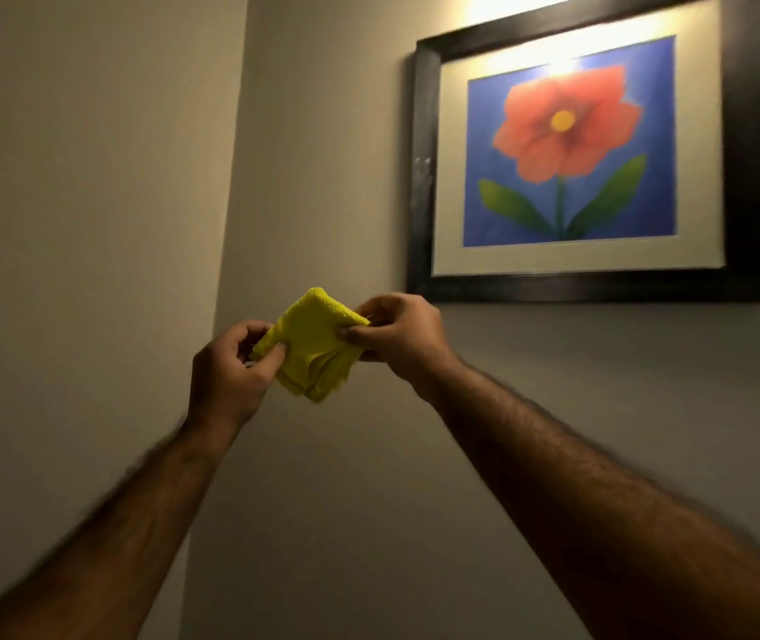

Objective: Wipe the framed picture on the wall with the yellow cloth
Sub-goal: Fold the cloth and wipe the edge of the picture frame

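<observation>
I read no writing anywhere. Both my hands pinch the folded yellow cloth [311, 346] between them: left hand [225, 376] on its left edge, right hand [398, 334] on its right. The framed picture [586, 154] hangs up right, glare whitening its top, corner cut off.

Yellow cloth [311, 346]: bright lemon yellow, plain, no pattern; darker yellow in the folds at its lower edge.

Framed picture [586, 150]: frame very dark brown to black. Mat off-white, cream. Painted field deep blue. Flower orange-red, petals darker toward the middle, yellow centre. Stem and two leaves green.

Wall [322, 131]: plain grey-beige, unpatterned; warm yellow-white glow of light along the frame's top.
</observation>
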The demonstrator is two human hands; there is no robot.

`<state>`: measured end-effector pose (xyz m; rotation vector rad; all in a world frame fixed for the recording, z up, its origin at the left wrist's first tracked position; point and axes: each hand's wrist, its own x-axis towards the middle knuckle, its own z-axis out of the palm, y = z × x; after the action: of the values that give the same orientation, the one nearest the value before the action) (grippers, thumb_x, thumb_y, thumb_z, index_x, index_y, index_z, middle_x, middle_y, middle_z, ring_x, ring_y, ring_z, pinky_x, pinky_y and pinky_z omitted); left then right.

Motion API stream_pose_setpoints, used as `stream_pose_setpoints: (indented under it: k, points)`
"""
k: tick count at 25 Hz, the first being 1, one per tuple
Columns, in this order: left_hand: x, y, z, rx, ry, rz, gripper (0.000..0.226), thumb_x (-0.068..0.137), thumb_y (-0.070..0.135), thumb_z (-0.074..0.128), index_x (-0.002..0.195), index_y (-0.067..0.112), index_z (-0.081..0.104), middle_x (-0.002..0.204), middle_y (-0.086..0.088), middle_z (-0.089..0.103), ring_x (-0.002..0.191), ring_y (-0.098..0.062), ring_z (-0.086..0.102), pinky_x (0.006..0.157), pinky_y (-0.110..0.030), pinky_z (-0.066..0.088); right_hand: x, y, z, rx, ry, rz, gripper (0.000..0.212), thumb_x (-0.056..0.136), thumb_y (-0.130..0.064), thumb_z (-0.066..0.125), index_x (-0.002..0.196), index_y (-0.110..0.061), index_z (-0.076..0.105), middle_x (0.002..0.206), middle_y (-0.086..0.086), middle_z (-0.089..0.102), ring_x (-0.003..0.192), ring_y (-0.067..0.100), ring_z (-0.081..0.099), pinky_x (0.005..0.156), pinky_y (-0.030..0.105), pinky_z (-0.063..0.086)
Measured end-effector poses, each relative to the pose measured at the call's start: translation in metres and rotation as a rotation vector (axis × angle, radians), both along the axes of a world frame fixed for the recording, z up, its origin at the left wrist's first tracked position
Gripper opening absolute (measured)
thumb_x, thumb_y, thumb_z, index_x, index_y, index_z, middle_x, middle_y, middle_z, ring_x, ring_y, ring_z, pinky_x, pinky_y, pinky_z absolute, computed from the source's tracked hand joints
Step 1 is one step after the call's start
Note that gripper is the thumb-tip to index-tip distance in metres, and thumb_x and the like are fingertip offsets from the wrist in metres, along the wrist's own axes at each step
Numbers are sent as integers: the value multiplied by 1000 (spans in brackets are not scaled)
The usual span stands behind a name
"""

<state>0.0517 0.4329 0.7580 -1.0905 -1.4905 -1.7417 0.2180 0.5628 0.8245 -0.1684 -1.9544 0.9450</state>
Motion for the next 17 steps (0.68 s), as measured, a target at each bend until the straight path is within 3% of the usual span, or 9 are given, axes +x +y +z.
stream_pose_setpoints:
  k: [3, 6, 11, 15, 17]
  points:
    - [45, 28, 54, 30, 54, -28, 16, 83, 26, 78, 96, 29, 70, 84, 6, 73, 81, -19, 72, 69, -29, 60, 50, 25, 53, 49, 98, -83, 26, 71, -12, 90, 91, -5, 75, 92, 17, 77, 83, 30, 78, 70, 44, 66]
    - [70, 48, 96, 45, 80, -76, 22, 81, 26, 79, 101, 23, 70, 91, -1, 76, 82, -22, 74, 71, -44, 64, 75, 41, 103, 136, 150, -186, 28, 78, -12, 85, 103, -3, 77, 97, 19, 78, 89, 34, 77, 79, 47, 65]
    - [79, 70, 156, 34, 89, -123, 27, 82, 32, 80, 102, 21, 67, 92, 0, 74, 77, -16, 74, 59, -34, 65, 87, 45, 176, 230, 252, -292, 30, 75, -11, 87, 104, -8, 79, 96, 14, 79, 84, 27, 77, 78, 43, 66]
    - [78, 90, 195, 57, 77, -109, 24, 82, 29, 79, 97, 16, 64, 92, -7, 74, 68, -14, 72, 61, -34, 65, 78, 44, 217, 334, 337, -449, 30, 69, -18, 92, 97, -15, 81, 95, 7, 80, 89, 22, 77, 82, 37, 65]
    - [78, 100, 208, 54, 107, -50, 28, 83, 30, 78, 100, 13, 63, 94, -10, 74, 73, -23, 73, 69, -39, 65, 69, 49, 229, 366, 357, -519, 28, 71, -20, 91, 97, -17, 81, 99, 7, 80, 92, 22, 75, 85, 35, 63]
